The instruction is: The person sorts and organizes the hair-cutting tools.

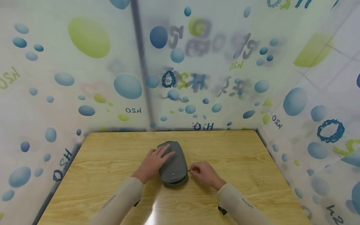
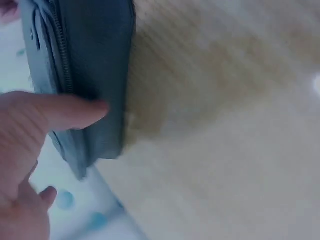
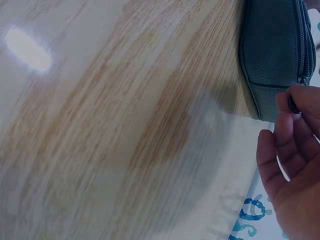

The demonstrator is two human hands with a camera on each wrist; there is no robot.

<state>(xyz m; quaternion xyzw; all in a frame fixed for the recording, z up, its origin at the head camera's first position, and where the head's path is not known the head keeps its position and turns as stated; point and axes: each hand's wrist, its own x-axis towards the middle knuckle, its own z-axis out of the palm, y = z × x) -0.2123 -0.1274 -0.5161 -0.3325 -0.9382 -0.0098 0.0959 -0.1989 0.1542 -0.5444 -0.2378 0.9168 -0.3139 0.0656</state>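
Observation:
A dark grey zippered bag (image 1: 172, 162) lies on the wooden table, with a small stud near its front end. My left hand (image 1: 154, 163) rests on its upper left part, fingers spread and fairly straight over the top. In the left wrist view the thumb of the left hand (image 2: 45, 117) lies across the bag's zippered side (image 2: 102, 65). At the bag's right side, my right hand (image 1: 204, 172) pinches the zipper pull (image 3: 294, 104) between thumb and forefinger. The zipper (image 3: 303, 45) runs along the side wall up from that pull, and its teeth look closed there.
The wooden table (image 1: 112, 150) reaches to a back wall (image 1: 107, 75) printed with blue and green bubbles. A similar wall (image 1: 317, 131) stands along the right side. Light glares off the table near its front edge.

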